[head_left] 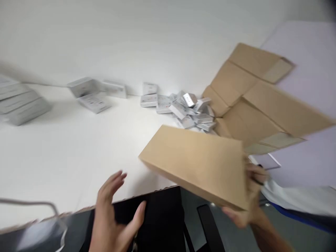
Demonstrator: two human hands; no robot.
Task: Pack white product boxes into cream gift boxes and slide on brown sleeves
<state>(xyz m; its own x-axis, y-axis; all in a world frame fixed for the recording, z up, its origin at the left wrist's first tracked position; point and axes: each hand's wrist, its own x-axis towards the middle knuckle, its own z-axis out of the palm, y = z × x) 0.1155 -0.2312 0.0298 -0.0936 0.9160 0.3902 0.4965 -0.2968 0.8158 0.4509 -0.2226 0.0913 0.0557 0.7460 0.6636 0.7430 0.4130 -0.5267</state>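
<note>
My right hand grips the right end of a flat brown cardboard box and holds it tilted above the near edge of the white table. My left hand hovers open, fingers spread, over the table's near edge and a black object below it. Behind the held box lies an opened brown carton with its flaps spread. A heap of several small silver-white boxes sits just left of that carton. The picture is blurred by motion.
More silver-white boxes lie at the back of the table, and a stack of them sits at the far left. A white wall rises behind. A lilac surface lies to the right, with white and blue cloth below it.
</note>
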